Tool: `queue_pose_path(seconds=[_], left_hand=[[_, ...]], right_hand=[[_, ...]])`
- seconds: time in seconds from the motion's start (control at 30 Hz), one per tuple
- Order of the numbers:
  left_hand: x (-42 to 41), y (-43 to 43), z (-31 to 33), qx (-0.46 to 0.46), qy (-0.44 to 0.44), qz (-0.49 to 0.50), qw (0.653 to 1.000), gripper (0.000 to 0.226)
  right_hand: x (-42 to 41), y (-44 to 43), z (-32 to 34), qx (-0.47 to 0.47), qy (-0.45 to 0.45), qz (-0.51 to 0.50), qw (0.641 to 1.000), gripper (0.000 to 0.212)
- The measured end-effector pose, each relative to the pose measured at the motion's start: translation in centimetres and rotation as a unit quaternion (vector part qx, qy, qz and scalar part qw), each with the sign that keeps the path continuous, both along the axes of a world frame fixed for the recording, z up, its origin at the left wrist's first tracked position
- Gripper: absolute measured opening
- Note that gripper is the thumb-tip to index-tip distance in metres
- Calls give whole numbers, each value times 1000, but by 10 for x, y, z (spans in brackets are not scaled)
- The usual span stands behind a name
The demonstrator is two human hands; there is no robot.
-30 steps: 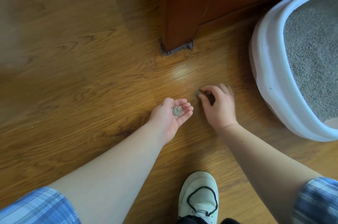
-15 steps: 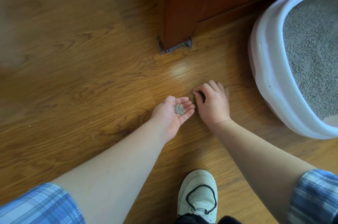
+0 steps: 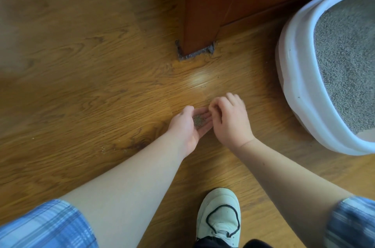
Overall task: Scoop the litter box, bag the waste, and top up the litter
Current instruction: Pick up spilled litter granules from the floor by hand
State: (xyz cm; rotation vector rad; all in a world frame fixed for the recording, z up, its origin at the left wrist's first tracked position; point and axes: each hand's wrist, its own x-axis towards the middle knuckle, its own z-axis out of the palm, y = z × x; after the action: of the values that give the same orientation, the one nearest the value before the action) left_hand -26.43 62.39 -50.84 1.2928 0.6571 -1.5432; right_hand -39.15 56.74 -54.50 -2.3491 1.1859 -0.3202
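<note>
A blue plaid sleeve (image 3: 40,225) is seen at the lower left, and a few stray grains (image 3: 103,149) are scattered on the wooden floor (image 3: 81,85) beside the left forearm. The left hand (image 3: 187,129) is held palm up and loosely cupped, and a small heap of litter grains (image 3: 199,121) is carried in it. Farther back, a reddish furniture leg (image 3: 200,14) is planted on the floor. The right hand (image 3: 231,121) is held knuckles up just beside the left fingers, with its own fingers curled and thumb and forefinger drawn together over the heap. Whether anything is pinched there cannot be told. A pale shoe (image 3: 219,215) is seen below. At the right edge, the white litter box (image 3: 294,85) is set on the floor and is filled with grey litter (image 3: 345,55).
</note>
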Motion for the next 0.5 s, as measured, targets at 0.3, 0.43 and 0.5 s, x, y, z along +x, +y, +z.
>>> queue_pose_path(seconds=[0.3,0.43,0.5], left_hand=[[3,3,2,-4,0,-2,1000,40],[4,5,2,0,-1,2,1000,39],[5,6,2,4,-7,8,1000,39]], right_hand=[[-5,-11,-2,52,-19,-107,993,14],[13,-13,-5,57,67,-126,988,28],[20,-12,-6,45,88,-135,986,32]])
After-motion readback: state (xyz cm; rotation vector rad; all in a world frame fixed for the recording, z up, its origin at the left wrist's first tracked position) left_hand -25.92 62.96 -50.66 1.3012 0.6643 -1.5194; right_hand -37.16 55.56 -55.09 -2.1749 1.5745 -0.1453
